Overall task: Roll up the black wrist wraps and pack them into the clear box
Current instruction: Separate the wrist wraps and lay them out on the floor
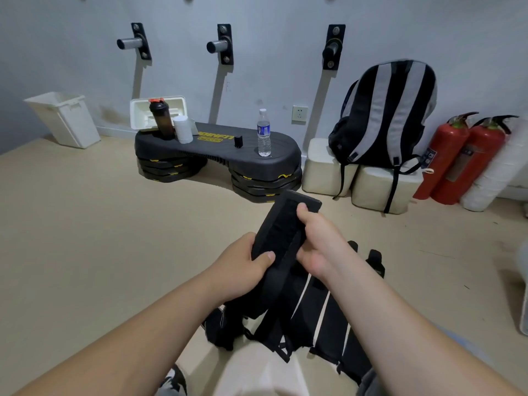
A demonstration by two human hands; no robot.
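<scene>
Beige floor (85, 238), step platform (217, 150), backpack (385, 115)

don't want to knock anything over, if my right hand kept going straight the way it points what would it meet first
The right hand grips the wrist wrap and points forward, slightly left. Beyond the wrap's end, the step platform probably comes first; depth is unclear.
</scene>
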